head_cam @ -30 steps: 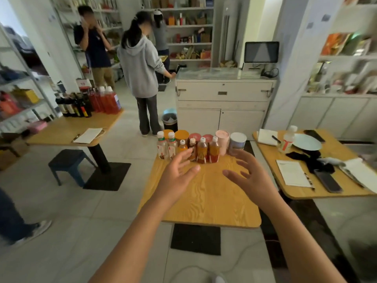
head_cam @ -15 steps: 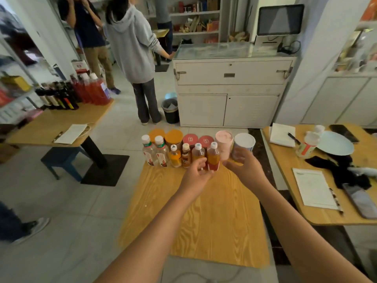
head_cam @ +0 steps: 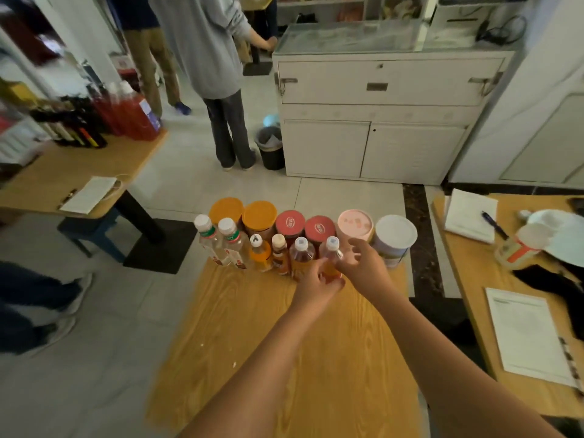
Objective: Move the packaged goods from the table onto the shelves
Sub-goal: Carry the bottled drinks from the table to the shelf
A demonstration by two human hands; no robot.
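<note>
Two bare forearms — long, slender; bare left hand [head_cam: 314, 287], bare right hand [head_cam: 363, 266]

Wood-grain table [head_cam: 252, 343], clear plastic bottle [head_cam: 331, 251], smooth tiled floor [head_cam: 110, 358].

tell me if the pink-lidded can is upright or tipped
Upright. The pink-lidded can stands in the back row on the table, its round lid facing up.

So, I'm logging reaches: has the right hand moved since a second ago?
Yes. The right hand moved forward over the table to the rightmost bottle in the row.
</note>
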